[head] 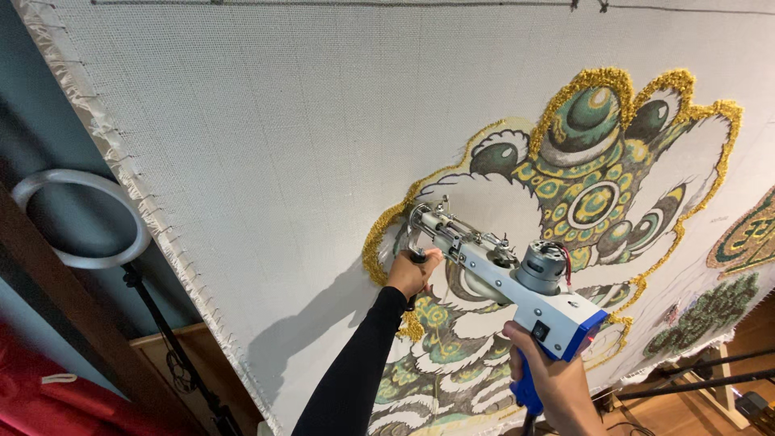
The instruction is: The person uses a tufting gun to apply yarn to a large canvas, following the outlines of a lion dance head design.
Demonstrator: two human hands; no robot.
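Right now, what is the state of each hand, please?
Left hand: closed on the front handle of the tufting gun, at the cloth.
Right hand: closed on its blue rear handle.

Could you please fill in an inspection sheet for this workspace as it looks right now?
Surface: pale cloth stretched upright on a frame, with a green, white and gold lion design.
Job's things: tufting gun, white body with blue grip, its tip at the cloth beside the gold outline.
Clutter: nothing seen.
Grippers: left hand grips the front handle; right hand holds the blue grip.
Cables: thin red wire at the gun's motor; dark cord along the lamp stand.
Surroundings: ring light on a stand at left, red fabric below, wooden floor at lower right.
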